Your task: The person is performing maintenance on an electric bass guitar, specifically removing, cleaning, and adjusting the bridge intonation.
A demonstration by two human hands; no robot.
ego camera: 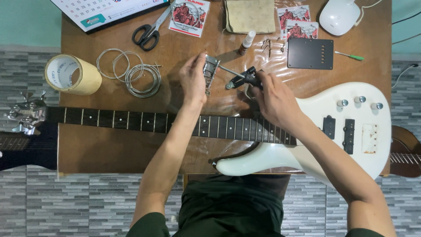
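A white electric bass guitar (333,145) lies across the brown table (109,149), its dark neck (131,120) running left to the headstock (26,115). My left hand (193,81) holds a chrome metal bridge piece (211,70) above the neck. My right hand (274,98) grips a black-handled screwdriver (241,78) whose shaft points at that bridge piece. The guitar body shows an empty rusty patch (369,138) beside two black pickups (348,136).
Coiled strings (131,72) and a roll of tan tape (72,74) lie at left. Scissors (149,30), string packets (189,16), a cloth (250,15), a small bottle (247,42), loose screws (265,44), a black cover plate (310,53), a green screwdriver (350,55) and a white device (340,16) sit along the back.
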